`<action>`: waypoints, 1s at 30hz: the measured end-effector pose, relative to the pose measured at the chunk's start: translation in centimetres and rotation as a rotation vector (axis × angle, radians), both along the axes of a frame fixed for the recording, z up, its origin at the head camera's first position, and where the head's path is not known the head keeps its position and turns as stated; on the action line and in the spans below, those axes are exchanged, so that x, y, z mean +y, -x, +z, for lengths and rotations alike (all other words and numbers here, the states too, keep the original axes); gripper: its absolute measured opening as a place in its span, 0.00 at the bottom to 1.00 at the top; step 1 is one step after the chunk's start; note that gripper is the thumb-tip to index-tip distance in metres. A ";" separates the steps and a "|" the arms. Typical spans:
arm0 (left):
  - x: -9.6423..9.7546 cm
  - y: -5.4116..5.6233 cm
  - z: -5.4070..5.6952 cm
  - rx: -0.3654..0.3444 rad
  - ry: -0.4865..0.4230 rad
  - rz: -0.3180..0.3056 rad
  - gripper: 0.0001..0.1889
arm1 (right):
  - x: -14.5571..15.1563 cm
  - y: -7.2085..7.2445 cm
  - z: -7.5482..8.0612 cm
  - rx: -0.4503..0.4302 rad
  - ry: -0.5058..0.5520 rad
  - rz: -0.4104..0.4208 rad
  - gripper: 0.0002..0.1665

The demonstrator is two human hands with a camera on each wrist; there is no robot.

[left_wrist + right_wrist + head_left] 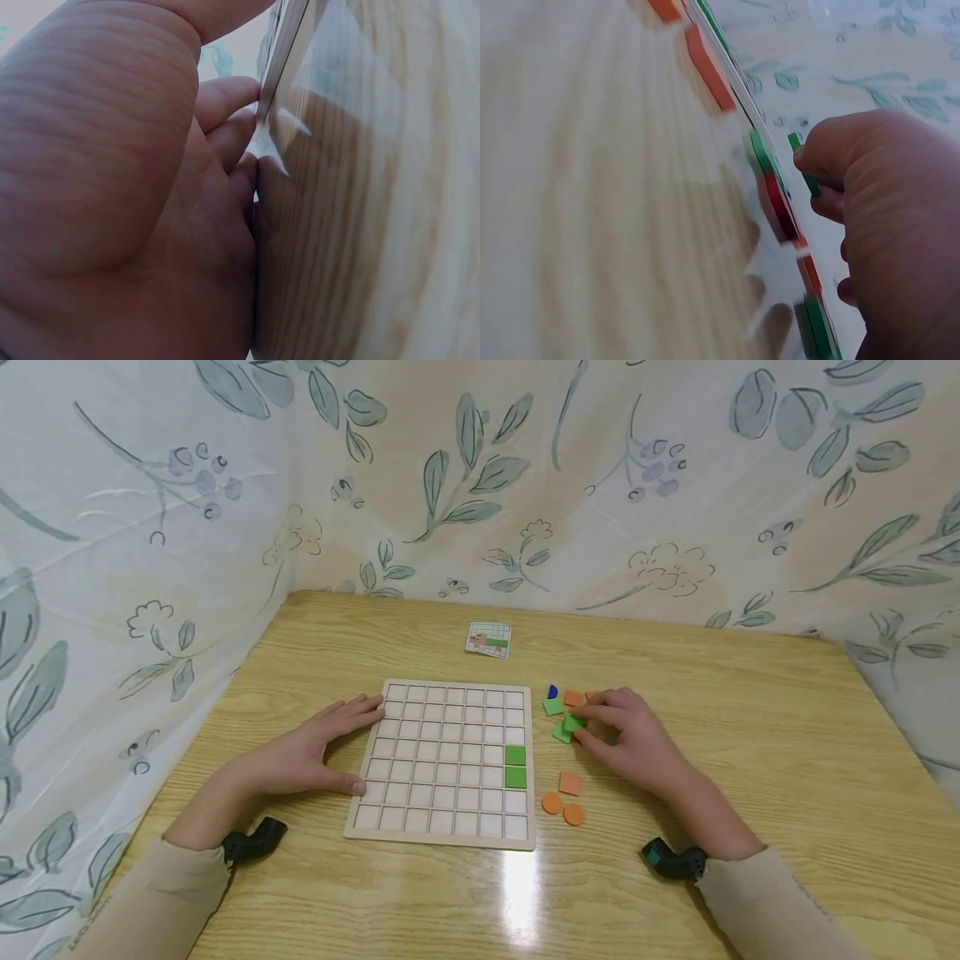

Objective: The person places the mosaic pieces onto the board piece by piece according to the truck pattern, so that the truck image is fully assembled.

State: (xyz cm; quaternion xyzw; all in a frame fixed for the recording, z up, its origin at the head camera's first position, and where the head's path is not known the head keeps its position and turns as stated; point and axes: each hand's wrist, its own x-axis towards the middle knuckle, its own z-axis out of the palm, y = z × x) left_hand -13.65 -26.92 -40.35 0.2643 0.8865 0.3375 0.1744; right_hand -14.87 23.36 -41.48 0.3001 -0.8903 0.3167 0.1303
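Observation:
A wooden grid board (437,752) lies on the table. Two green square tiles, an upper one (515,755) and a lower one (515,777), fill cells in its rightmost column. My left hand (292,756) rests flat at the board's left edge, thumb and fingers spread along it. Thumb and fingertips of my right hand (633,739) pinch a green square tile (804,166) just above a small pile of pieces. Under and beside it are a light green tile (552,707), a red piece (780,206) partly hidden, and a blue half-round piece (552,692).
Right of the board lie an orange square (569,783) and two orange discs, one (552,802) left of the other (573,814). More orange tiles (574,697) sit behind the pile. A small printed card (489,639) lies beyond the board; a patterned cloth (465,510) hangs behind the table.

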 end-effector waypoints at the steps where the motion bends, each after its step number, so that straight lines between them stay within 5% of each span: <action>1: 0.0 0.0 0.0 0.000 0.000 0.000 0.57 | -0.3 -0.1 0.0 -0.003 0.001 0.011 0.16; 30: 0.0 -0.1 -0.3 -0.002 0.009 0.005 0.57 | -8.3 -1.4 -0.1 0.083 0.007 0.230 0.15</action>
